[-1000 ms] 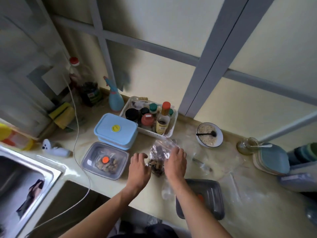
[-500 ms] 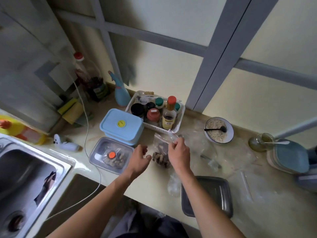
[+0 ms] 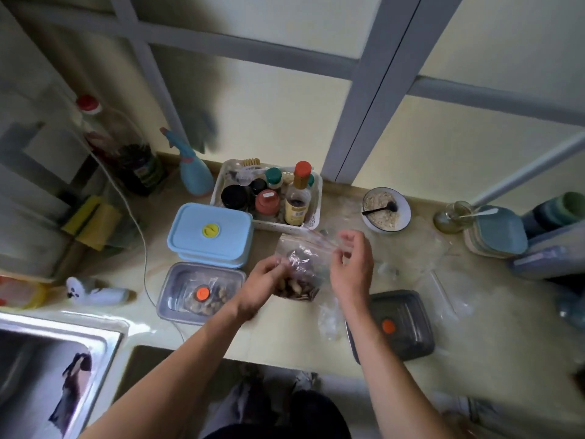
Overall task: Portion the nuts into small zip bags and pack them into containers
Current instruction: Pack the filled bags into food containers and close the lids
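Nearest you, at the counter's front edge on your right, a dark grey container (image 3: 402,324) sits with an orange dot on its lid, and crumpled clear plastic (image 3: 329,318) lies just to its left. On your far left the steel sink (image 3: 57,353) shows at the frame's edge.

Your left hand (image 3: 262,286) has its fingers curled against the lower left side of the zip bag (image 3: 300,267), gripping it beside the brown nuts (image 3: 294,289) piled in its bottom. Your right hand (image 3: 351,267) pinches the bag's clear top edge between thumb and fingers, with the remaining fingers loosely bent. The bag stands on the counter (image 3: 474,327) between your two hands, its top tilted toward the right.

Just left of your left hand is a clear grey container (image 3: 199,293) with an orange dot on its lid and more nuts visible through it. Touching it on the far side is a light blue lidded box (image 3: 210,232) with a yellow valve.

Beyond the bag, a white basket (image 3: 269,194) holds bottles and jars. To its right stands a bowl of oats (image 3: 386,209) with a dark spoon in it, and further right a stack of blue-green lids (image 3: 497,231). A blue spray bottle (image 3: 194,171) stands left of the basket against the wall, with yellow sponges (image 3: 95,221) further left
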### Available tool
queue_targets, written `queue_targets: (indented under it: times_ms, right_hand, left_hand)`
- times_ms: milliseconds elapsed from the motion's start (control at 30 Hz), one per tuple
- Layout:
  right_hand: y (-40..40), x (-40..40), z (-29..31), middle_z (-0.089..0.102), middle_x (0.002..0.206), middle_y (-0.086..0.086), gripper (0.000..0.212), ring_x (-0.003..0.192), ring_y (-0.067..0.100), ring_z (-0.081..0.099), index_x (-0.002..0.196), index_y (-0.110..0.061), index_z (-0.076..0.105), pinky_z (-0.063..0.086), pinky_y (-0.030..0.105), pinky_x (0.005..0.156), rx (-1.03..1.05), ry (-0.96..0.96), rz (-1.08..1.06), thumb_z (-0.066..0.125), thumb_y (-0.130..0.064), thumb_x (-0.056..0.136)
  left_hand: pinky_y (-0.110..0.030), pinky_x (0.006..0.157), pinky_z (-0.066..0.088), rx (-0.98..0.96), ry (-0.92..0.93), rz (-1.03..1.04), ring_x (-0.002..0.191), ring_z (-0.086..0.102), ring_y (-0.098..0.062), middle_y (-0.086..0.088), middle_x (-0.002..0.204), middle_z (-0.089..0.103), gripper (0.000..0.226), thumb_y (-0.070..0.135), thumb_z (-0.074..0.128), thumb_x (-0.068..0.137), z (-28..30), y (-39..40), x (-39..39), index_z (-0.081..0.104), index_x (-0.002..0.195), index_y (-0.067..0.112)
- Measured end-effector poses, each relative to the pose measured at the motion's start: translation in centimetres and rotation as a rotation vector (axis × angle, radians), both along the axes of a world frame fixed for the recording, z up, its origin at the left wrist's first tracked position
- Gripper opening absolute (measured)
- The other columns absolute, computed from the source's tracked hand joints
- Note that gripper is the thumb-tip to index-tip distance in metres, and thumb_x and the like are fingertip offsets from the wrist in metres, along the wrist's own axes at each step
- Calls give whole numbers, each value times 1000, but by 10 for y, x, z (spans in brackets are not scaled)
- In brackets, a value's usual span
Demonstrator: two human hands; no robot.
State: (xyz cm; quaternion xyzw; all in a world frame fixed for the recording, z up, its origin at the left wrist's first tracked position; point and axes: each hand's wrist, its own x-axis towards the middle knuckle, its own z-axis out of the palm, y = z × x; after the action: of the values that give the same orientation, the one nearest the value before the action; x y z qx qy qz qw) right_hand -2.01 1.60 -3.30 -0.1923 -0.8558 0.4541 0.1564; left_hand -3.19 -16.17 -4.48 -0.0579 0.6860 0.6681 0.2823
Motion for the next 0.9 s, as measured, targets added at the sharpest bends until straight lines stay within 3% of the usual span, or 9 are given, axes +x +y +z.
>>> queue_targets:
  times_ms: [100, 200, 300, 367, 467, 567, 667, 767, 900]
  right_hand:
    - [3, 12, 18, 69, 107, -7, 22, 102, 12, 65, 105, -14, 69, 52, 26, 87, 53, 175, 212, 59, 1, 93]
    - [5, 23, 25, 69, 124, -11, 24, 117, 5, 62, 122, -22, 70, 48, 23, 99, 10, -73, 496, 65, -22, 98]
    - [14, 34, 23, 63, 132, -14, 51, 119, 2, 59, 140, -37, 55, 47, 22, 99, -63, -393, 502, 70, -47, 92]
    - [25, 36, 25, 62, 124, -15, 62, 115, 2, 59, 141, -39, 51, 46, 18, 94, -85, -467, 530, 77, -48, 86]
    - [41, 38, 23, 66, 118, -12, 51, 114, 8, 62, 134, -33, 59, 48, 20, 89, -90, -495, 513, 78, -37, 87]
    - [65, 40, 12, 69, 116, -5, 33, 109, 15, 64, 126, -25, 64, 47, 27, 85, -50, -479, 320, 70, -35, 94]
    - [98, 45, 3, 70, 103, 3, 16, 103, 29, 65, 109, -16, 65, 44, 31, 79, -117, -427, 49, 61, -26, 97]
    - [130, 54, -4, 71, 102, 10, 8, 103, 36, 63, 99, -16, 59, 39, 33, 75, -110, -431, -125, 56, -24, 98]
    - [158, 62, -15, 70, 119, 14, 23, 113, 38, 62, 118, -12, 61, 45, 38, 87, -144, -432, -140, 54, -25, 100]
  left_hand:
    - [-18, 56, 45, 30, 23, -19, 61, 59, -6, 1, 71, 69, 21, 4, 46, 101, 4, 14, 4, 58, 84, 5]
    - [-24, 56, 43, 113, 32, -28, 61, 55, -12, -9, 75, 61, 17, 6, 50, 99, 8, 26, 7, 59, 90, -5]
    - [-30, 58, 42, 222, -24, -7, 67, 53, -23, -21, 81, 58, 19, 14, 55, 86, 7, 34, 11, 60, 93, -3]
    - [-35, 62, 43, 300, -67, 41, 70, 53, -27, -26, 81, 54, 28, 19, 55, 86, 9, 41, 15, 59, 99, -5]
    - [-33, 62, 50, 344, -140, 209, 70, 60, -21, -18, 82, 58, 31, 26, 46, 98, 6, 57, 27, 58, 106, -1]
    - [-41, 75, 56, -21, -141, 445, 80, 60, -20, -11, 96, 63, 20, 25, 45, 96, -15, 81, 48, 53, 98, 7]
    - [-41, 72, 50, -487, -158, 194, 81, 60, -26, -9, 91, 64, 25, 35, 58, 90, -35, 108, 81, 51, 90, 11]
    - [-38, 62, 55, -495, -298, -68, 83, 68, -28, -9, 96, 67, 43, 45, 69, 85, -42, 138, 117, 51, 101, 9]
    - [-38, 58, 58, -503, -144, 55, 55, 70, -21, -8, 71, 70, 34, 32, 77, 82, -45, 152, 136, 51, 85, 12]
